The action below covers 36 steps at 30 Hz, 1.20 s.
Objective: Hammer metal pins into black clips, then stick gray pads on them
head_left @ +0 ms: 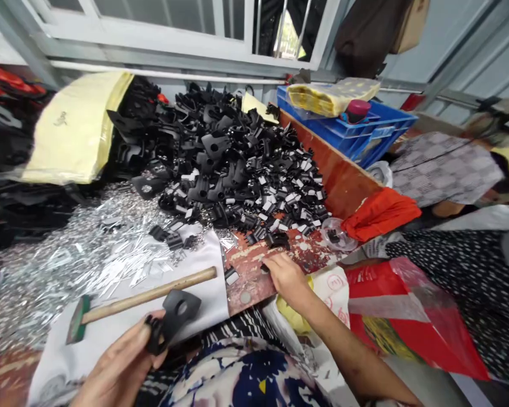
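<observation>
The left hand (119,367) is clasping a black bracket (176,314) over the bench's (254,285) near edge, the right hand (286,277) is pressing narrowed fingers onto a small clip (265,268) there, grip unclear, and the heaped parts pile (237,164) behind is suggesting most work remains.

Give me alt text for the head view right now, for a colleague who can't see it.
The left hand grips a black plastic bracket with a round hole, while the right hand reaches to a small black clip on the worn wooden board. A wooden-handled hammer lies between them, before a heap of black plastic parts and silver metal pins.
</observation>
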Tool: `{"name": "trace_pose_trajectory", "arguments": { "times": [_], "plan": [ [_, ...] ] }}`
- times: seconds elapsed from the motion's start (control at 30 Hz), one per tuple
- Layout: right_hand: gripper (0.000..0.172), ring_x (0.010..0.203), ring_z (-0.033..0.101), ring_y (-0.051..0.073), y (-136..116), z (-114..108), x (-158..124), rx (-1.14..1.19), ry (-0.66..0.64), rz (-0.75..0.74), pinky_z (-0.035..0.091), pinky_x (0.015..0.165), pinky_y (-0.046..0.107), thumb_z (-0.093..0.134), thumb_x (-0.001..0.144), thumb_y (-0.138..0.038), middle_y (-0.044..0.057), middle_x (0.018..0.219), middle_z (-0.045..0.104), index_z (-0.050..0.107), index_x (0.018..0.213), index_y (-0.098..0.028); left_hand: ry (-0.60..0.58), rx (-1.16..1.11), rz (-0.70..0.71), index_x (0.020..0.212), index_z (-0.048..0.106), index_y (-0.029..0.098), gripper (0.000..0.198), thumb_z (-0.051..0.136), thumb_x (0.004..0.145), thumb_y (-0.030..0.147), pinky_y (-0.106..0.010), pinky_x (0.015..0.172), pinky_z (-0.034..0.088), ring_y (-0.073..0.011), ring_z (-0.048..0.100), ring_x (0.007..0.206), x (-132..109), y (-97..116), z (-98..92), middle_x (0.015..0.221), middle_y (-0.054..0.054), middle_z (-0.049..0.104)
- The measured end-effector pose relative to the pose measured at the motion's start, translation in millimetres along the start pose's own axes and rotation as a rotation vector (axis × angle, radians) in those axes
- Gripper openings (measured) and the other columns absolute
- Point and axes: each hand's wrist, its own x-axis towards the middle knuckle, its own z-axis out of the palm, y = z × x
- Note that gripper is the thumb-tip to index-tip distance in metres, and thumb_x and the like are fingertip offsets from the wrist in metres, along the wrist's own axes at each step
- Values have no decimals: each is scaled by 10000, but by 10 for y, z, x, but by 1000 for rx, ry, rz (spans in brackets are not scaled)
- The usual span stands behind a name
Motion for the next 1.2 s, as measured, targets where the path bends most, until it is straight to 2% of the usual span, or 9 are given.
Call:
{"name": "trace_pose_trajectory", "arguments": {
  "times": [0.1, 0.2, 0.37, 0.5, 0.77, 0.9, 1.0, 1.1, 1.2],
  "plan": [
    [365, 994, 655, 253, -66, 3, 105, 85, 116, 24, 550, 909, 398, 474, 906, -22, 111, 1030, 725, 724, 1113, -188, -81, 71, -7, 978, 820, 200, 451, 936, 632, 464, -259, 566, 494, -129, 518, 601, -77, 44, 97, 853, -31, 673],
    [362, 995, 681, 217, -359, -35, 301, 367, 237, -29, 545, 919, 375, 514, 910, -45, 55, 1041, 747, 737, 1108, -251, -182, 116, 57, 776, 791, 166, 321, 920, 673, 440, -232, 533, 474, -89, 509, 576, -107, 51, 240, 963, -47, 664],
    [209, 882, 690, 204, -1129, 50, 523, 638, 220, -187, 440, 1101, 495, 643, 905, -136, -4, 875, 764, 767, 982, -286, -237, 21, 111, 809, 783, 170, 297, 898, 714, 426, -252, 569, 550, -112, 621, 647, -111, -47, 398, 1164, -61, 620],
    [299, 909, 693, 207, -1468, 219, 500, 671, 199, -239, 294, 1209, 590, 586, 903, -112, -11, 870, 766, 771, 1028, -310, -241, -80, 165, 796, 778, 155, 327, 902, 712, 446, -238, 575, 568, -132, 635, 695, -166, -65, 388, 1076, -60, 609],
    [473, 1034, 699, 231, -1564, 398, 365, 740, 60, -340, 301, 1221, 631, 518, 955, -135, 12, 1037, 772, 683, 1317, -390, -227, -75, 209, 780, 767, 147, 318, 865, 756, 448, -240, 541, 556, -114, 619, 603, -187, -124, 165, 950, -44, 607],
    [406, 996, 700, 211, -1657, 411, 333, 935, -48, -277, 524, 1046, 454, 517, 964, -146, 41, 1046, 769, 715, 1277, -313, -158, 18, 296, 820, 799, 152, 309, 852, 763, 451, -278, 562, 588, -110, 647, 608, -136, -204, 54, 1310, -114, 588],
    [375, 1012, 695, 205, -1638, 367, 440, 985, -169, -341, 554, 958, 379, 545, 950, -165, 58, 1074, 770, 728, 1264, -260, -135, 70, 352, 801, 809, 148, 295, 843, 772, 440, -298, 582, 591, -86, 626, 587, -133, -189, -28, 1573, -139, 450],
    [338, 951, 716, 186, -1442, 293, 759, 861, -313, -399, 551, 919, 350, 538, 949, -165, 22, 1005, 793, 763, 1184, -258, -108, 29, 328, 812, 813, 162, 295, 850, 764, 450, -250, 520, 515, -75, 559, 548, -155, -141, -117, 1327, -133, 658],
    [307, 938, 711, 190, -1152, 253, 1208, 395, -169, -252, 521, 877, 331, 521, 966, -145, 33, 1014, 797, 774, 1113, -236, -32, -71, 285, 804, 800, 175, 322, 887, 716, 472, -208, 509, 457, -80, 523, 539, -194, -112, -188, 882, -42, 691]
  ]
}}
